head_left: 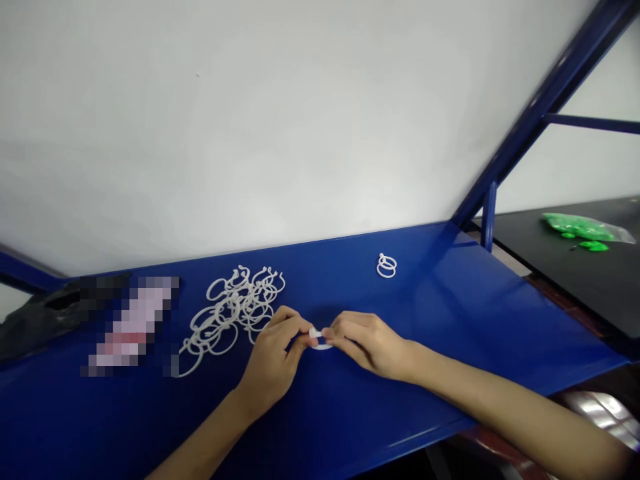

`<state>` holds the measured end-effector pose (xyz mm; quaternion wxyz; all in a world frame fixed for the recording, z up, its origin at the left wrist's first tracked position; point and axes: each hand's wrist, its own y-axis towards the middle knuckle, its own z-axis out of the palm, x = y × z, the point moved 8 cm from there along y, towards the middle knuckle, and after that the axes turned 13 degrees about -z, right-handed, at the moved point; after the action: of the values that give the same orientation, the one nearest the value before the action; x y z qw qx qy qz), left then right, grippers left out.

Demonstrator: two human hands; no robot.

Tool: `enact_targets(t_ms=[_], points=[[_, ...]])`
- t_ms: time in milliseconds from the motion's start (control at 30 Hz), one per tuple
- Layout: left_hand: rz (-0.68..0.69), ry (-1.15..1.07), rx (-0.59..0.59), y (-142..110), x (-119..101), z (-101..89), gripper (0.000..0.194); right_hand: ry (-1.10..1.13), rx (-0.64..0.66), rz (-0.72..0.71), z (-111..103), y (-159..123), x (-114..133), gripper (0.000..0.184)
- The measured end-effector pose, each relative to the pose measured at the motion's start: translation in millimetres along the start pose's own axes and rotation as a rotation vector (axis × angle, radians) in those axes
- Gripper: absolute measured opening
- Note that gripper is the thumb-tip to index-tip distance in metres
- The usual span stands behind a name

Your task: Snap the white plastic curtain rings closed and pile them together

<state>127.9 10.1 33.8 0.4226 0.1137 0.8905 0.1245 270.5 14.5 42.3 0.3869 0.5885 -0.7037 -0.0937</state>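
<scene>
Between my two hands is a small white plastic ring (323,347), partly hidden by the fingers. My left hand (280,347) pinches its left side, and my right hand (367,341) pinches its right side, with the fingertips close together. Just left of my left hand lies a loose heap of white plastic rings (235,310), several of them with open ends and small knobs. Farther back on the right, a pair of white rings (387,265) rests apart from the heap.
Everything lies on a blue metal shelf (425,420) against a white wall (300,120). A black bag (45,313) and a pixelated item (133,320) are at the left. Blue frame bars (530,113) rise at the right, beside a black table (565,267) holding a bag of green pieces (577,227).
</scene>
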Motion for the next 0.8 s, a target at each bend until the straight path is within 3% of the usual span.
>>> enact_targets(t_ms=[333,467,567,667,800], points=[[0.076,0.122,0.037,0,2,8.5,0.024,-0.112,0.066,-0.06,10,-3,-2,0.024],[0.15,0.334,0.02,3,-1,7.8,0.012,-0.166,0.043,-0.023,6,2,-12,0.023],[0.204,0.512,0.0,4,-1,2.1,0.016,-0.261,-0.047,0.095,-16,2,-33,0.021],[0.23,0.632,0.007,4,5,-7.9,0.022,-0.464,-0.151,0.348,-55,-14,-66,0.017],[0.266,0.68,0.109,4,17,-11.9,0.048,-0.683,-0.163,0.666,-101,-45,-103,0.012]])
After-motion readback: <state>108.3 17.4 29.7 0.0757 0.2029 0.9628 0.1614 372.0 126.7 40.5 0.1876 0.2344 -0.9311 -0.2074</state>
